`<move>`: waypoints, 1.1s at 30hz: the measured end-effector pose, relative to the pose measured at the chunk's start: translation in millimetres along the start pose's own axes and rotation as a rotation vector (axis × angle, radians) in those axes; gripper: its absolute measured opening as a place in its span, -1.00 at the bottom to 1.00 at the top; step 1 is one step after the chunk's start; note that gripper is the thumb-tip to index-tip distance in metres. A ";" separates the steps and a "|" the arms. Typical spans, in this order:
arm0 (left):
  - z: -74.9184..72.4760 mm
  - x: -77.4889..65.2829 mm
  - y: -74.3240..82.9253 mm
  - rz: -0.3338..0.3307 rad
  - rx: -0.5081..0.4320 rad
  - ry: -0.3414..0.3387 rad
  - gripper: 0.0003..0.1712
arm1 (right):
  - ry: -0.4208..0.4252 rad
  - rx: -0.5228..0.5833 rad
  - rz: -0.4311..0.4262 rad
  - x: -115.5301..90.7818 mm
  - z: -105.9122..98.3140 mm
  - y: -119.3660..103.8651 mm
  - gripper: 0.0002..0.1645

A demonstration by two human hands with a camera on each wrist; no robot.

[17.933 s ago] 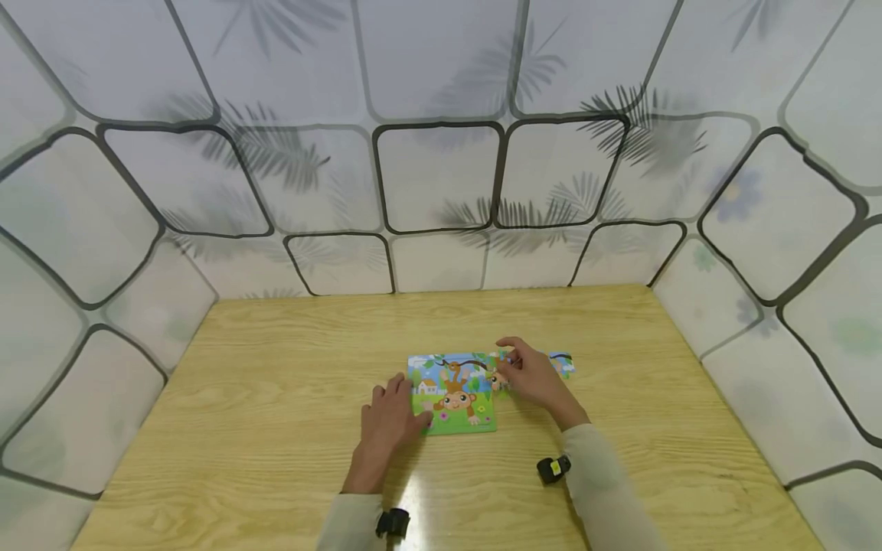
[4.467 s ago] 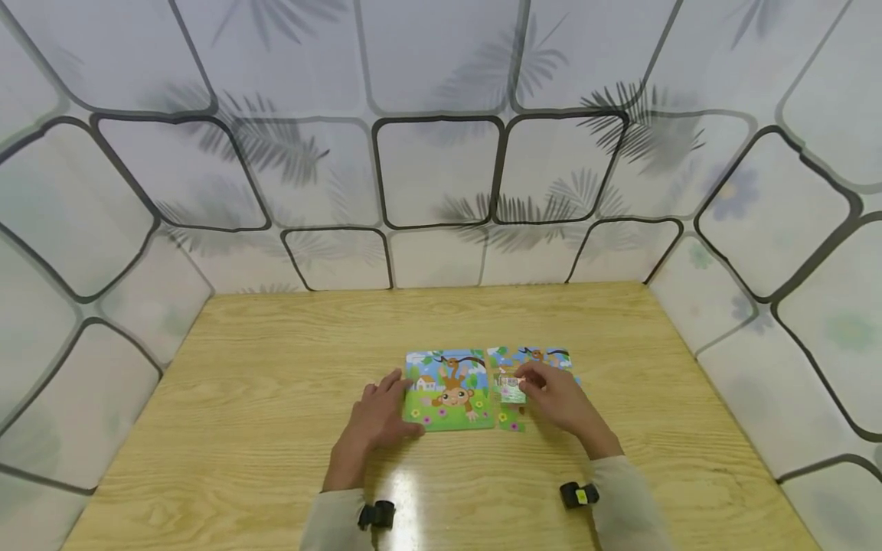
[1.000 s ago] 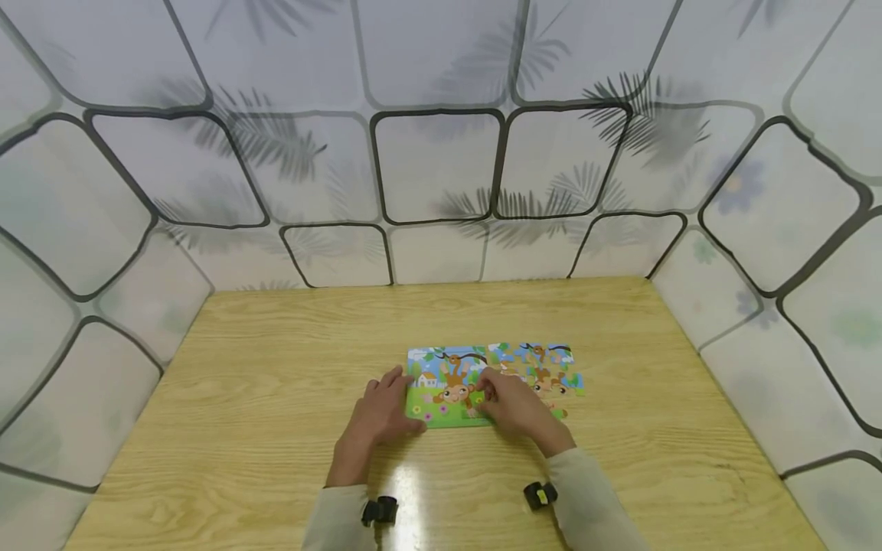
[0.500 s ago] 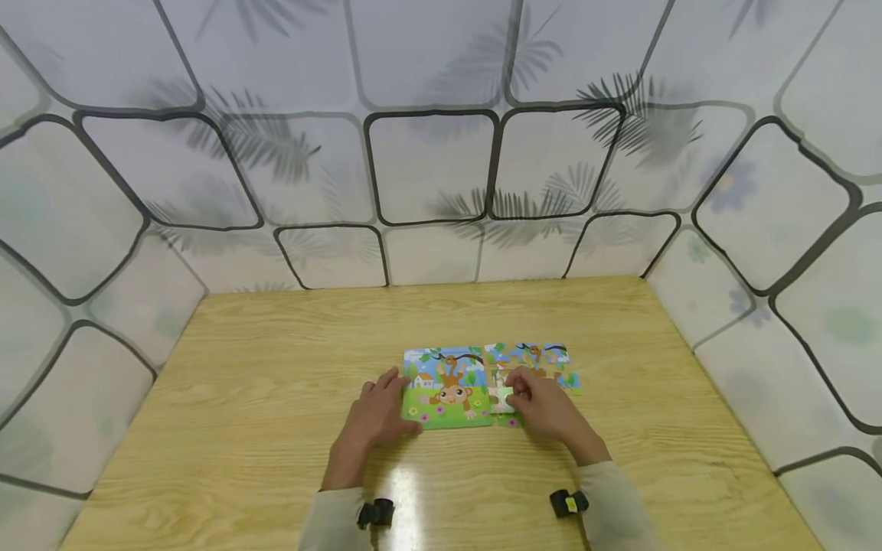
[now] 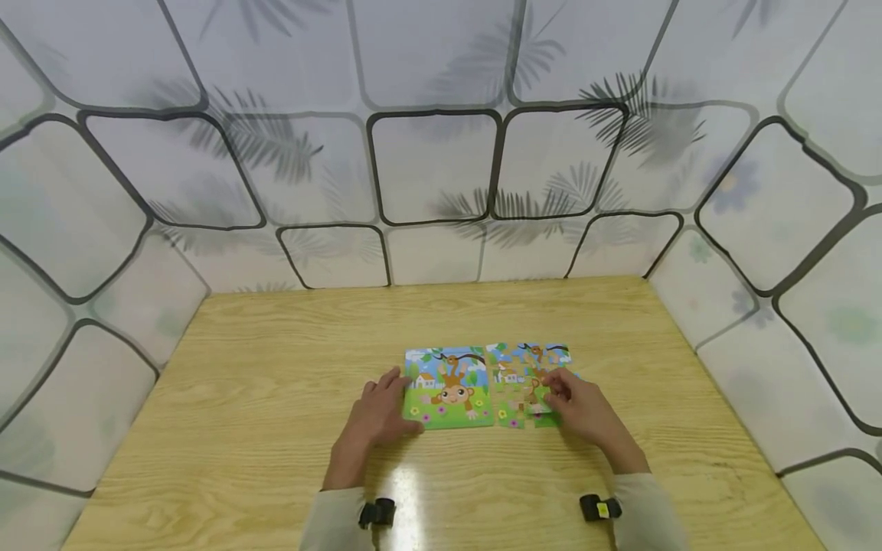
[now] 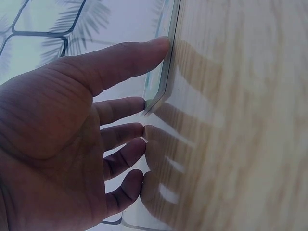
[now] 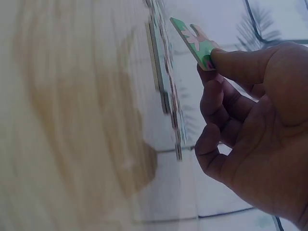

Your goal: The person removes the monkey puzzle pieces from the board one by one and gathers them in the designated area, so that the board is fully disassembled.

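Observation:
My left hand point(image 5: 377, 413) rests at the left edge of a square monkey picture board point(image 5: 451, 409). In the left wrist view the thumb point(image 6: 130, 57) lies on the board's edge, with the other fingers spread beside it. Just right of the board is a partly assembled jigsaw puzzle point(image 5: 508, 375) with the same monkey picture. My right hand point(image 5: 586, 405) pinches a green puzzle piece point(image 7: 195, 42) between thumb and forefinger. That piece is tilted and held above the puzzle's lower right part, which the fingers partly hide.
Everything lies on a pale wooden table point(image 5: 276, 367). Patterned walls point(image 5: 434, 176) enclose it at the back and both sides. A black band with a small device sits at each wrist.
The puzzle has grown downward from its top row since the oldest frame. My right hand has carried the piece from the board's lower right corner rightward over the puzzle. The left hand stays put.

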State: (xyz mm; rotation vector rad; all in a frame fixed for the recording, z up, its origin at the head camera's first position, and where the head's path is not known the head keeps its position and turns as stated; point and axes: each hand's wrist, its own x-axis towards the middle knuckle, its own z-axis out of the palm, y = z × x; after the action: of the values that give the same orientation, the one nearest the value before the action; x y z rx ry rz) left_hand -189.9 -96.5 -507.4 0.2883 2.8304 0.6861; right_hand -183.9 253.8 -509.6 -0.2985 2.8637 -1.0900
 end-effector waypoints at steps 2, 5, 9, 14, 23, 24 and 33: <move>-0.2 0.1 0.1 -0.001 -0.005 -0.001 -0.04 | 0.019 -0.006 0.029 -3.4 -4.4 5.2 -0.82; -0.2 0.3 0.0 -0.004 -0.009 -0.003 -0.04 | 0.044 -0.034 0.073 -8.9 -11.1 14.7 -0.81; 0.3 -0.4 -0.6 -0.009 -0.014 -0.004 -0.05 | 0.050 -0.062 0.123 -15.4 -18.5 26.0 -0.79; 0.7 -1.0 -2.1 -0.013 -0.010 -0.001 -0.06 | 0.028 -0.075 0.183 -20.5 -23.9 31.9 -0.76; 0.2 0.7 -1.0 -0.015 -0.024 0.003 -0.05 | 0.023 -0.138 0.190 -18.3 -26.0 30.2 -0.75; 0.5 1.5 -1.1 -0.012 -0.025 0.004 -0.05 | 0.023 -0.137 0.188 -18.3 -26.8 29.1 -0.74; 5.6 2.5 -6.6 -0.008 -0.068 0.001 -0.07 | 0.028 -0.101 0.152 -15.1 -18.6 20.0 -0.71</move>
State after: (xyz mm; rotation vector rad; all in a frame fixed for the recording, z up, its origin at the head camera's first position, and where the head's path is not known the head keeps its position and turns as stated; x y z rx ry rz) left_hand -191.8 -99.3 -515.7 0.2652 2.8010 0.7792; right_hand -174.6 283.6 -509.2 -0.0696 2.9144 -0.9322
